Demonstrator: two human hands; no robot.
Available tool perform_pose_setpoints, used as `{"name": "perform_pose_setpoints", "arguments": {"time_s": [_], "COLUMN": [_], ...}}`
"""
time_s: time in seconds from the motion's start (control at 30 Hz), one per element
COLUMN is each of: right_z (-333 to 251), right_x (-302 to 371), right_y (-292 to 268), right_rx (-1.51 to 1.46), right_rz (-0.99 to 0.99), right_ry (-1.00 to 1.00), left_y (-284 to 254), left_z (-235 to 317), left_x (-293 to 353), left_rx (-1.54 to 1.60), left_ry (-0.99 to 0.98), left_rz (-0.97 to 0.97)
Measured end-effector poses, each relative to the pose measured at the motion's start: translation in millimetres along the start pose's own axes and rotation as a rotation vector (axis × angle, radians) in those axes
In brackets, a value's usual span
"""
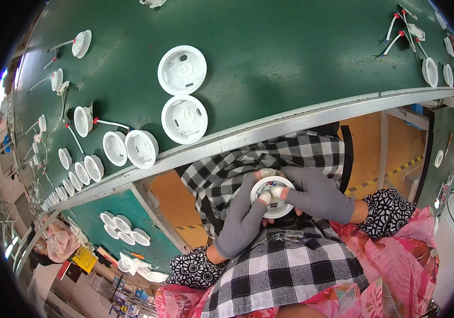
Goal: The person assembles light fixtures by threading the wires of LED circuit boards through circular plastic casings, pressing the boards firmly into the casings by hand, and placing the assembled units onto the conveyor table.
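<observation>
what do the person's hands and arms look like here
The left hand and right hand wear grey gloves; some fingers have whitish tip coverings. The black sleeves carry a white pattern, with pink floral cloth beyond.

My green tabletop (269, 58) has a metal rim (290, 115) on the side nearest me. Left of its middle, 2 white round housings (184, 120) lie with their open sides up, 1 behind the other. Farther left, a row of white cups (94, 167) follows the rim, with white wires (112, 123) and wired cups (81, 44) behind. At my far right, a wire bundle (405, 31) lies near more white shells (430, 72) beside the rim.
</observation>
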State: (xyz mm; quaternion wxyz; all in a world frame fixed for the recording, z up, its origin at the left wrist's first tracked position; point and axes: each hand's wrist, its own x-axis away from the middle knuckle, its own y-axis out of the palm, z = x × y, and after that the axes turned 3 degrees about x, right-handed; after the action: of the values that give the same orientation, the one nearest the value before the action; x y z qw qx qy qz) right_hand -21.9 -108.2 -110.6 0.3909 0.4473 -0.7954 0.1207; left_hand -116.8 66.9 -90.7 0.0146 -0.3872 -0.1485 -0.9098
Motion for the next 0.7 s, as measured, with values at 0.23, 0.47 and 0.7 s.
{"name": "perform_pose_setpoints", "arguments": {"time_s": [0.23, 0.47, 0.7], "right_z": [4.3, 14.8, 14.4], "right_x": [3.2, 6.2, -1.2], "right_y": [10.8, 22.7, -0.3], "right_rx": [0.041, -0.219, -0.042], "right_rz": [0.102, 0.154, -0.008], "right_ry": [-0.116, 0.062, 0.029], "left_y": [5.6, 5.7, -5.9], "left_z": [-12.6, -24.1, -12.0], "left_x": [2.7, -12.5, -11.5], "left_rx": [-0.016, 0.028, 0.085], "left_ry": [-0.017, -0.158, -0.180], "left_rz": [0.112, 0.107, -0.160]}}
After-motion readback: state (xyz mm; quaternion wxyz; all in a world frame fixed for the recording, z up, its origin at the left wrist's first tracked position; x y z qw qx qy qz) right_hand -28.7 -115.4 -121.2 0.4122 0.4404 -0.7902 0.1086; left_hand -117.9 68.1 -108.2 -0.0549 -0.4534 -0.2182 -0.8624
